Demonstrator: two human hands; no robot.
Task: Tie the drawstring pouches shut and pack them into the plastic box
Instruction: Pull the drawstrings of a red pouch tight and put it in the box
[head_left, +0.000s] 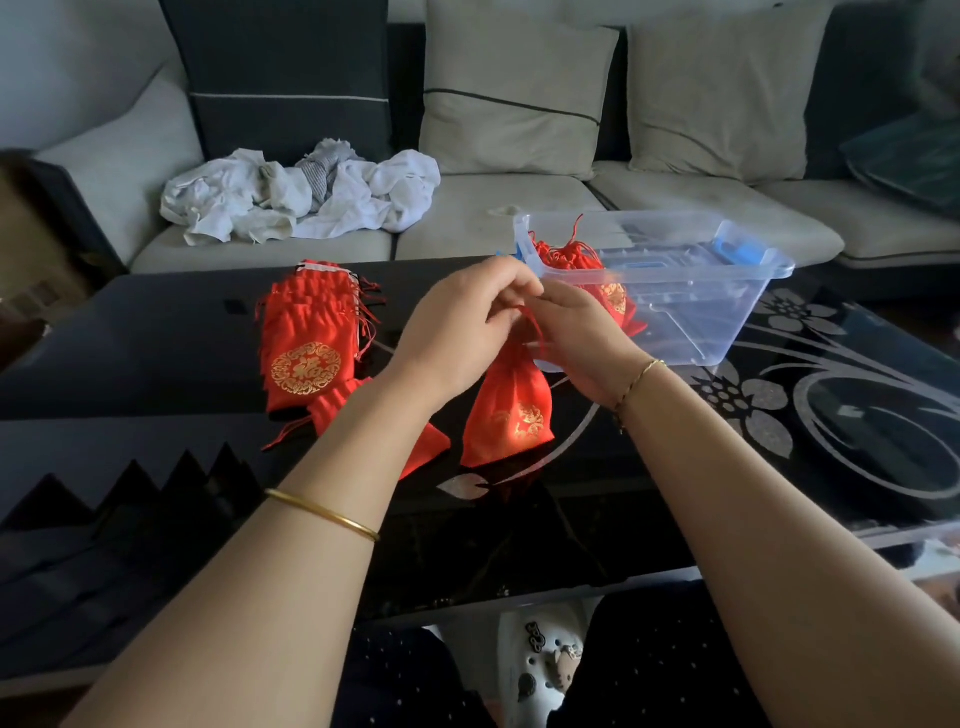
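— Fabric looks like thin, shiny satin, yes? How will it handle?

— Very light and limp, and probably a little slippery. The red satin pouch with a gold print (506, 415) hangs from its gathered neck, close in front of the person. Its bottom reaches down to the black glass table with a silver flower pattern (779, 410). Whether it touches the table, one cannot tell.

— Where does the person hold it?

— At the neck. The left hand (457, 322) and the right hand (576, 338) meet there with fingers curled, pinching the neck and the thin red drawstring (531, 318). Which fingers have the cord is hidden.

— Is this a good place?

— It seems so. The soft body gives no firm hold, and the cord is thin, so it needs fingertips. It may slip under a strong pull.

— And a little farther?

— One loose red pouch (332, 410) lies partly under the left forearm. Then comes a stack of flat red pouches (306, 343) with fringed cords, soft and likely to slide apart.

— The box?

— It is to the right, just behind the hands: a clear plastic box with blue clips (696, 322), stiff and smooth. Several tied red pouches (566, 257) are bunched in its left end. Behind the table, a pale fabric sofa (493, 208) carries crumpled white cloths (291, 197).
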